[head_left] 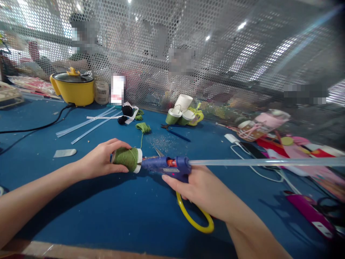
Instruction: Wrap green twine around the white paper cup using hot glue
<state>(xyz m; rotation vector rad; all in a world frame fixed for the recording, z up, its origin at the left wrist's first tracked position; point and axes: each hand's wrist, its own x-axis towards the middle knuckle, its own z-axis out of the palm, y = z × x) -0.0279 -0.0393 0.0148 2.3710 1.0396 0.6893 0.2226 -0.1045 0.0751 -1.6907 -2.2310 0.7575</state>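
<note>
My left hand point(101, 160) is wrapped round a small paper cup point(127, 159) covered in green yarn, held on its side above the blue table point(113, 216). A strand of yarn runs from it up to a loose green yarn bundle point(143, 127). My right hand point(201, 189) grips a blue hot glue gun point(168, 166) with its nozzle touching the cup's rim. A clear glue stick point(264, 162) sticks out of the gun's back towards the right. Yellow-handled scissors point(194, 219) lie under my right hand.
Several clear glue sticks point(88, 125) lie at the left, near a yellow electric pot point(72, 87) with a black cord point(35, 127). Yarn-wrapped cups point(180, 114) stand by the perforated metal screen point(172, 54). A white charger cable point(250, 158) and pink craft items point(296, 144) are at the right. People sit beyond the screen.
</note>
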